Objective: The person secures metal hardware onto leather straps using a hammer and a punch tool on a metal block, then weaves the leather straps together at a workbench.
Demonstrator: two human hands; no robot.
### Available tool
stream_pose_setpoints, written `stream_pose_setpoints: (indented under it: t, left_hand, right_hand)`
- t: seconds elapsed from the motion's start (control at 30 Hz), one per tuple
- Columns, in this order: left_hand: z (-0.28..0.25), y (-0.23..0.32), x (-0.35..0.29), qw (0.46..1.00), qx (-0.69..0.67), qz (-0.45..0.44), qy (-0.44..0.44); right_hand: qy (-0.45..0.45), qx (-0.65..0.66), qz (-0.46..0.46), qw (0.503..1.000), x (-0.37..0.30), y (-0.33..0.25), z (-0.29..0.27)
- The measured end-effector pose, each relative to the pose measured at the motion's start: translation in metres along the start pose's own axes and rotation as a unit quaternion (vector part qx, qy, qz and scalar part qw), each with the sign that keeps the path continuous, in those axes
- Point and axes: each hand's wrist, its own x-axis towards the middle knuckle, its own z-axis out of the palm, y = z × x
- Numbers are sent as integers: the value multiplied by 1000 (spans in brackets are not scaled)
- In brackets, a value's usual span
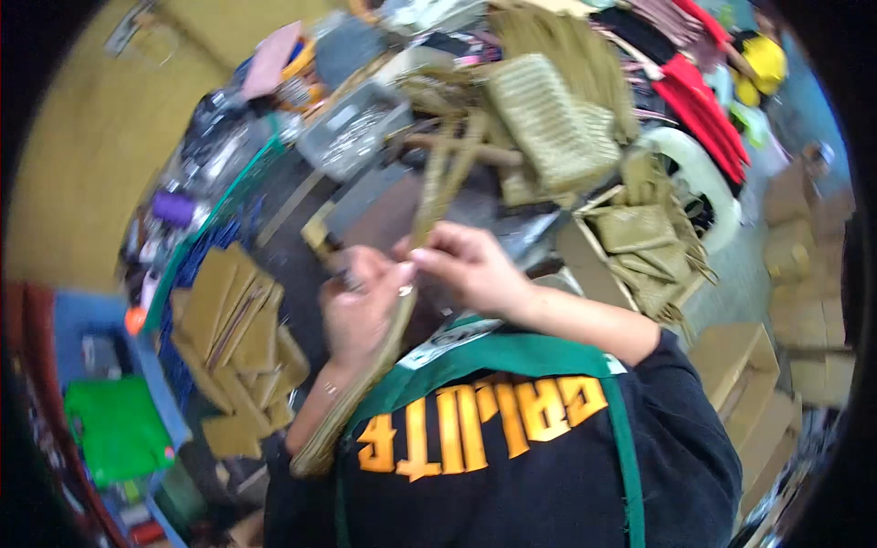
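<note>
A long olive-tan strap [437,187] runs from the worktop past my fingertips and down over my left forearm. My right hand [470,265] pinches it between thumb and fingers. Close against it, my left hand [356,301] has its thumb and fingers closed on the same strap, with a ring on one finger. A small dark tool-like thing with a yellowish end [322,236] shows just beyond my left fingers; blur hides whether I hold it. Where the strap's upper part lies, a brownish bar [470,149] crosses it.
Beyond my hands stand a grey bin of small metal parts [352,132] and a stack of woven olive pieces [548,123]. To the right is a box of olive pieces [639,233]; to the left, flat tan pieces [237,338], a green-edged table rim [215,219] and a green bag [119,429].
</note>
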Motion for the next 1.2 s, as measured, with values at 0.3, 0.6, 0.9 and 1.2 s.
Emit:
stream_pose_setpoints:
  t: [0.3,0.6,0.9,1.2]
  left_hand:
    - [-77,-11,31,935,-318,72,139]
    - [-63,-42,22,914,-322,-10,248]
    - [-46,-29,-6,942,-236,25,236]
    - [-25,-13,-46,973,-50,19,226]
  right_hand:
    - [298,-455,-352,762,-79,-121,-101]
    - [365,-521,25,771,-140,-129,-302]
    - [274,-728,-192,598,63,-103,-264]
    - [20,-754,239,611,236,-85,-167]
